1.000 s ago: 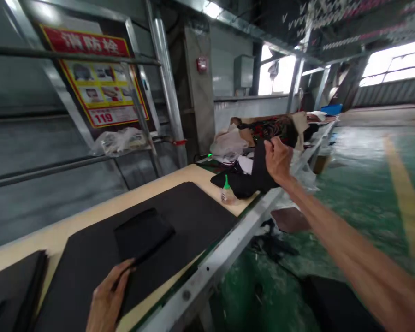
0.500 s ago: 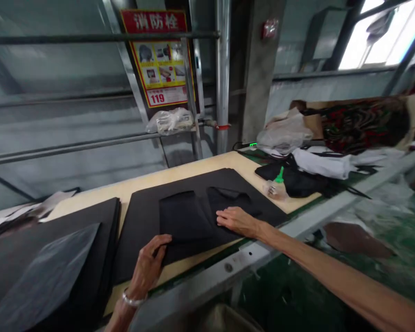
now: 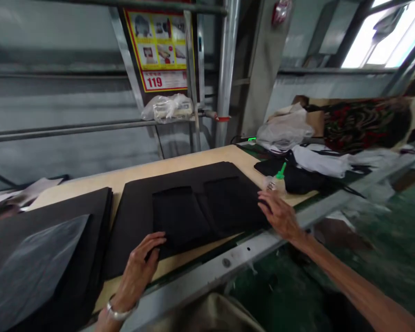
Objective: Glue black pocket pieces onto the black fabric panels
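Note:
A dark fabric piece (image 3: 181, 214) lies spread on a larger black sheet (image 3: 134, 212), with a second dark panel (image 3: 224, 203) flat beside it on the right. My left hand (image 3: 141, 263) rests its outstretched fingers at the near left edge of the fabric and grips nothing. My right hand (image 3: 280, 216) hovers past the sheet's right edge, fingers apart. Just behind its fingertips stands a clear squeeze bottle (image 3: 278, 184) with a green nozzle and dark writing; I cannot tell whether they touch.
On the left sits a stack of black sheets (image 3: 100, 240) topped by a thin grey sheet (image 3: 38, 263). Black cloth (image 3: 302, 180), white cloth (image 3: 321, 161) and a plastic bag (image 3: 285, 129) lie at the right. A metal rail (image 3: 207, 272) edges the table in front.
My right hand has left the right panel and moved right to beside the bottle. That panel's raised, folded edge now lies flat. My left hand stays near the fabric's left edge.

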The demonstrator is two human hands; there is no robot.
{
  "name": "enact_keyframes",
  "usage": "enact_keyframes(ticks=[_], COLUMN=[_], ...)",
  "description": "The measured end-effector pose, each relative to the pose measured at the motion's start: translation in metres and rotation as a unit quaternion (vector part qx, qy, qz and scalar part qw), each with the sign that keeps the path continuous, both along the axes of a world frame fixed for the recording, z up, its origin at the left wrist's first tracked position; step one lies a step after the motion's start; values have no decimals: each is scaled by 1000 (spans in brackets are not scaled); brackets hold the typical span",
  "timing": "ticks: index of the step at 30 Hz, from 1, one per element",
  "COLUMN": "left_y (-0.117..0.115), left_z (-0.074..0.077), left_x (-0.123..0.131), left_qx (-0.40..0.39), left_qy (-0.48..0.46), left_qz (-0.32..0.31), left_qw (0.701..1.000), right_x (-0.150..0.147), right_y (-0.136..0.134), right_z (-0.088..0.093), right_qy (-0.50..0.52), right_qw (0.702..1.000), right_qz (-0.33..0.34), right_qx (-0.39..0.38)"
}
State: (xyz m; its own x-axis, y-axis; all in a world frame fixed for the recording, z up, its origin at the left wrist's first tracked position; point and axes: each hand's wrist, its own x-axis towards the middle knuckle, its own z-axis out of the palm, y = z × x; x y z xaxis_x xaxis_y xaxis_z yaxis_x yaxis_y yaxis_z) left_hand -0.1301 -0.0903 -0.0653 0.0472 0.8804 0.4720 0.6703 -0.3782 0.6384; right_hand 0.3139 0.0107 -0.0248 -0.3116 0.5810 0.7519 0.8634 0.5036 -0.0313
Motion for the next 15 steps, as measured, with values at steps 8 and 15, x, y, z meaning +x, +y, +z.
enact_keyframes(ticks=[8,15], left_y=[-21,17], left_z=[30,61], left_x=[-19,-21], left_qx=[-26,15], left_qy=[71,109], left_qz=[34,46], left_qw=[997,993], right_x=[96,74], right_y=[69,93], right_z=[-11,-9], right_qy=[202,232], right_qw=[913,866], right_qz=[-295,-322], right_qx=[-199,-305])
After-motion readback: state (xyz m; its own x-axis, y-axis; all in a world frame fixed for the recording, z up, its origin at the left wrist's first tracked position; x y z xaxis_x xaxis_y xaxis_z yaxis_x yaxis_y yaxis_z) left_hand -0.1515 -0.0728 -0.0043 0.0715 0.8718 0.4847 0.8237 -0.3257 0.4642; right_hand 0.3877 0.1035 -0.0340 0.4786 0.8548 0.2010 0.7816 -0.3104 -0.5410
